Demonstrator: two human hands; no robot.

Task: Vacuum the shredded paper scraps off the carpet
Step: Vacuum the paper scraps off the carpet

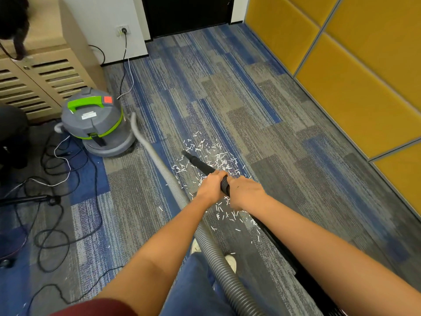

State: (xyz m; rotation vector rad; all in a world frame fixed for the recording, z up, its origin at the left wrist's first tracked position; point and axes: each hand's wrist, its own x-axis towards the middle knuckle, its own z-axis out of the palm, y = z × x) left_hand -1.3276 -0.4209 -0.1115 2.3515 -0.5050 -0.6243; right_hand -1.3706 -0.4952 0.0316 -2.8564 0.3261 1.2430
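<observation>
Fingers of our left hand (211, 186) and right hand (246, 193) grip the black wand (200, 164); its tip points among paper scraps (222, 158) on carpet (250, 99).

Louvred wooden cabinet (45, 80) at left, with slatted doors and a pale top. Dark blurred thing (13, 21) on its top, can't tell what. Wall socket (123, 30) just right of cabinet, black plug in it. Black door (186, 14) further right, shut. Yellow padded panels (364, 76) well apart from cabinet on the opposite side, grey seams between them. Black cables (61, 215) looped in front of cabinet, one white cable (54, 152) among them. Dark stand leg (27, 199) lies there too.
</observation>
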